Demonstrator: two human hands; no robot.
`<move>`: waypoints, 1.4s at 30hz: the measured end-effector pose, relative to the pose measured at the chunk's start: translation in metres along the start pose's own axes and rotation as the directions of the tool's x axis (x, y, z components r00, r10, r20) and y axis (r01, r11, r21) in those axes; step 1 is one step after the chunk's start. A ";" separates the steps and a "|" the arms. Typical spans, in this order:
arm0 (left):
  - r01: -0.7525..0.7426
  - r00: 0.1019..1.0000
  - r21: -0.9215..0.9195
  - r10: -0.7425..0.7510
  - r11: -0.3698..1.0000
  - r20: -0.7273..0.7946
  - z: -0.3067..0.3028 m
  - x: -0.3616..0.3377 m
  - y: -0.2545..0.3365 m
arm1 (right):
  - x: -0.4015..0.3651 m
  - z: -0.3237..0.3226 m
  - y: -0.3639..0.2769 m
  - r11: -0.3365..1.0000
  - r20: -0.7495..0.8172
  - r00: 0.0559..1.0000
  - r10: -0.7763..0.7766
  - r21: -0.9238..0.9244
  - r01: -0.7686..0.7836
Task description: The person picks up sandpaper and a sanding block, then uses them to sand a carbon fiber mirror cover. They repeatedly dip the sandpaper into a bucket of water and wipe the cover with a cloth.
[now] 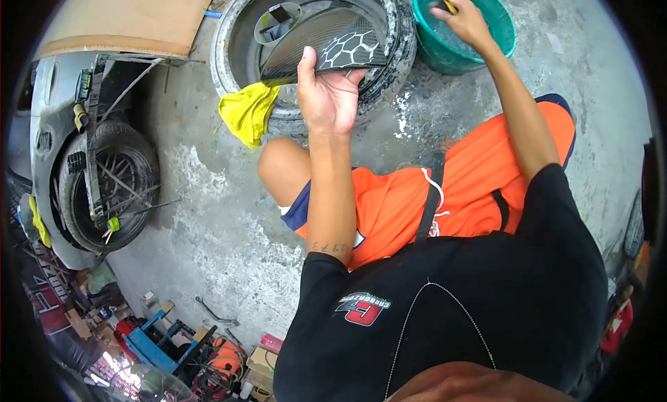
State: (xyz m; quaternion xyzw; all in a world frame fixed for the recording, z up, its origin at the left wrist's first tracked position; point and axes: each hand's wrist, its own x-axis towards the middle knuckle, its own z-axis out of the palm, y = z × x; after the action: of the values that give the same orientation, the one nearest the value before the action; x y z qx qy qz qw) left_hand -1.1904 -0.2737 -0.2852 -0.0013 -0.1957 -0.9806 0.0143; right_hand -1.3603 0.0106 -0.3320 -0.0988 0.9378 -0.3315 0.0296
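A dark carbon-fibre-patterned panel (313,44) with white hexagon lines at one end is held up by my left hand (328,96), its fingers partly hidden behind the panel. Beneath it a large tyre (224,51) lies flat on the floor, with a round container (267,28) inside it. A yellow cloth (249,114) hangs over the tyre's near edge. Over the green bucket (511,37), which holds water, my right hand (462,19) grips a small yellow and black item; the fingertips are slightly blurred.
A silver car body (52,124) with a wheel (111,183) and a metal stand (94,152) are at the left. A tan board (125,17) lies at the upper left. Tools, boxes and a fan (149,384) fill the lower left. Concrete floor (208,207) surrounds my crossed legs.
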 end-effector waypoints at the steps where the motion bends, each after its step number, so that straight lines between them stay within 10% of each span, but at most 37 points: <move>1: 0.008 1.000 0.010 -0.008 1.000 0.011 -0.003 0.000 -0.003 | -0.017 -0.006 -0.043 0.972 -0.030 0.988 -0.152 0.177 0.155; 4: 0.022 0.999 0.148 -0.016 0.989 -0.039 -0.009 0.006 -0.015 | -0.052 0.003 -0.130 0.811 -0.044 0.890 -0.454 0.394 0.433; 5: 0.010 0.998 0.146 0.000 0.989 -0.069 -0.005 0.006 -0.020 | -0.028 0.035 -0.128 0.562 -0.450 0.581 -0.678 0.193 0.804; 6: 0.017 0.997 0.128 -0.007 0.992 -0.078 -0.002 0.006 -0.026 | -0.049 0.024 -0.155 0.866 -0.194 0.879 -0.436 0.176 0.468; 10: -0.044 0.941 0.356 0.158 0.934 -0.298 0.020 -0.009 -0.027 | -0.101 0.063 -0.143 0.865 -0.500 0.824 -0.267 0.253 0.434; 20: -0.097 0.964 0.243 0.152 0.965 -0.220 0.007 -0.003 -0.042 | -0.114 0.049 -0.137 0.883 -0.446 0.824 -0.348 0.140 0.449; 22: -0.133 0.957 0.248 0.189 0.960 -0.220 0.006 -0.002 -0.045 | -0.082 0.043 -0.140 0.884 -0.113 0.993 0.042 0.468 0.016; 23: -0.137 0.971 0.232 0.177 0.963 -0.163 0.005 -0.001 -0.043 | -0.072 0.045 -0.137 0.703 -0.065 0.997 0.033 0.711 0.023; 30: 0.034 0.999 -0.040 -0.036 0.999 -0.034 0.014 -0.003 -0.033 | -0.079 0.029 -0.165 0.656 -0.081 0.997 -0.011 0.752 0.069; 35: -0.124 0.962 0.215 0.171 0.969 -0.214 0.007 0.002 -0.041 | -0.097 0.055 -0.155 0.882 -0.488 0.773 -0.405 0.013 0.470; 42: -0.198 0.926 0.206 0.252 0.958 -0.281 0.013 -0.005 -0.053 | -0.082 0.064 -0.160 0.886 -0.561 0.763 -0.321 0.106 0.451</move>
State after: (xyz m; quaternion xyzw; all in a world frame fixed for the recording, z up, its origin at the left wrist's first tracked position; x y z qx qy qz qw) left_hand -1.1874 -0.2198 -0.2931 0.1284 -0.2746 -0.9399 0.1569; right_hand -1.2454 -0.1339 -0.2821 -0.1919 0.8218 -0.4530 -0.2874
